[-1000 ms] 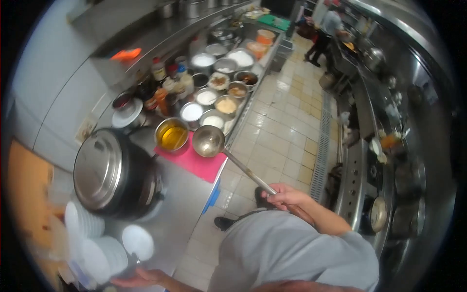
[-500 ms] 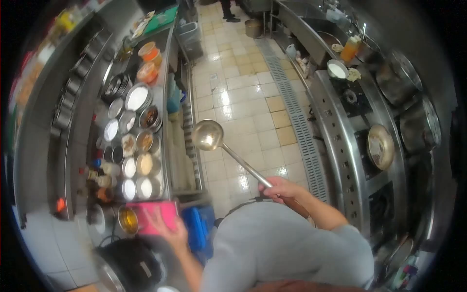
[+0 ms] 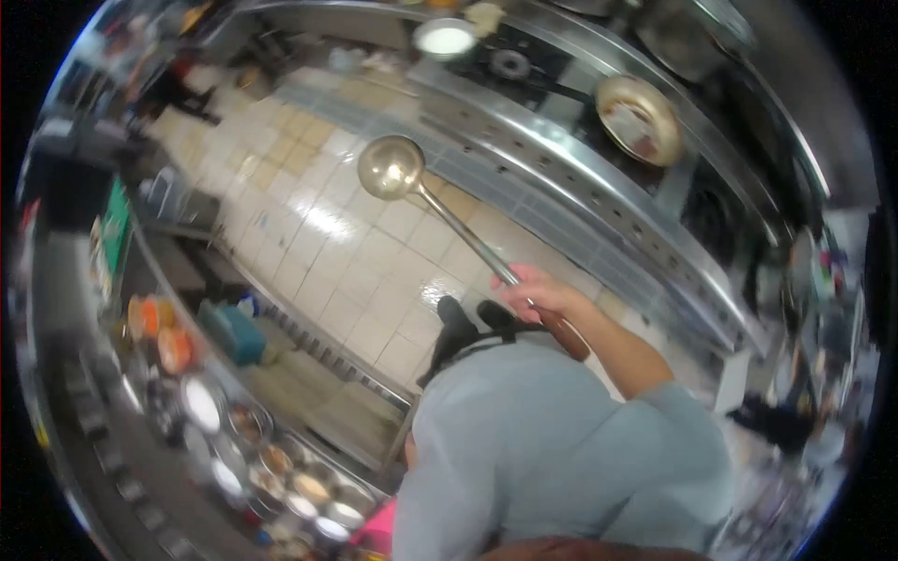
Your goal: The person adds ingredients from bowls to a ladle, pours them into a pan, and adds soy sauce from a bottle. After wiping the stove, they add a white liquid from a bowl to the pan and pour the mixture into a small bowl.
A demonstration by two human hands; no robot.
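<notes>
My right hand (image 3: 535, 292) is closed around the handle of a large metal ladle (image 3: 393, 168). The ladle's round bowl is held out over the tiled floor, up and to the left of the hand. Of my left arm only a sliver of skin shows beside the grey shirt (image 3: 524, 411); the hand itself is hidden. Near that side lies a pink board (image 3: 377, 529), partly covered by the shirt.
A stove with a frying pan (image 3: 639, 120) and a white-filled bowl (image 3: 445, 39) runs along the upper right. Lower left is a counter with orange containers (image 3: 175, 349) and several round tins. Dark-clothed legs of another person (image 3: 182, 93) stand far off.
The view has swung to the right, toward the stove. My left hand, earlier spread over the pink board, has gone out of sight. The ladle remains in my right hand.
</notes>
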